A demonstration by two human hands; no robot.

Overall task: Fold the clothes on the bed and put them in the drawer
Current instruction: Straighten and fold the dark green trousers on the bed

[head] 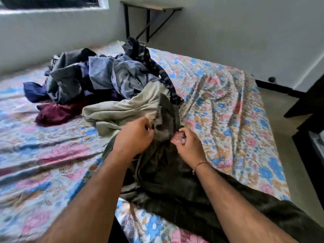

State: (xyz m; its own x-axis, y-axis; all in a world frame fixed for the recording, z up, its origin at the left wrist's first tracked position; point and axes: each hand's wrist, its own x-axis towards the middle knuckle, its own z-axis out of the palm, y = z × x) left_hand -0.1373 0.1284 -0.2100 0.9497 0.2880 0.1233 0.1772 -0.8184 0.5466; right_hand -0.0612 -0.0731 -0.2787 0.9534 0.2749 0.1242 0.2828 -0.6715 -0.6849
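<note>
Both hands, left (135, 135) and right (188, 146), grip dark garment (166, 176) on bed (228, 106).

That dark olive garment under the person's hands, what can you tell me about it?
The dark olive garment is soft, slightly shiny cloth, crumpled and unfolded. It lies on the flowered bedsheet, running from the near right edge up to the clothes pile, beside a pale grey garment. The left hand and right hand both grip its upper bunched part.

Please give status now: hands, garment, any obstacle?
Left hand and right hand both grip dark green garment. Still unfolded. Clothes pile lies just behind.
</note>
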